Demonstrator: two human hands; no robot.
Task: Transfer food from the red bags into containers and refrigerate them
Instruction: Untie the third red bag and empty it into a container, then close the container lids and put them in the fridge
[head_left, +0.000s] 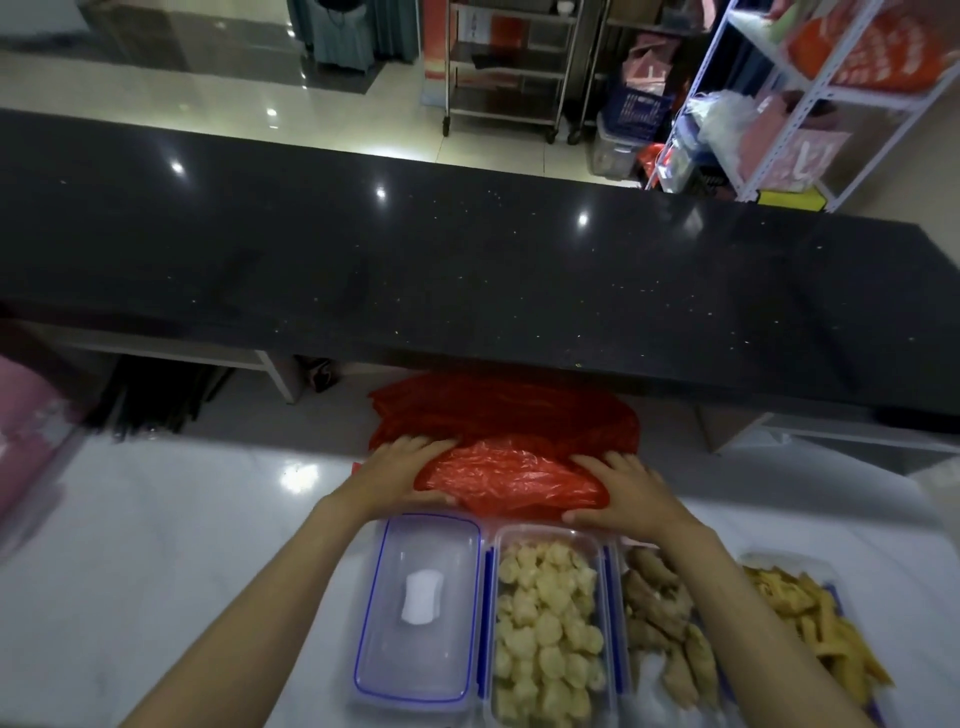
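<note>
A crumpled red plastic bag (511, 475) lies on the white counter (182, 545), on top of more red bags (498, 410) behind it. My left hand (400, 470) grips its left side and my right hand (631, 491) its right side. In front stand clear containers: one with a blue-rimmed lid on it (421, 608), one full of pale round pieces (545, 623), one with brown pieces (662, 623) partly under my right arm, and one with yellow strips (815, 623).
A raised black stone ledge (467, 270) runs across behind the counter. A pink object (26, 431) sits at the left edge. Beyond the ledge are metal carts (509, 67) and a white shelf rack (810, 98) with bags.
</note>
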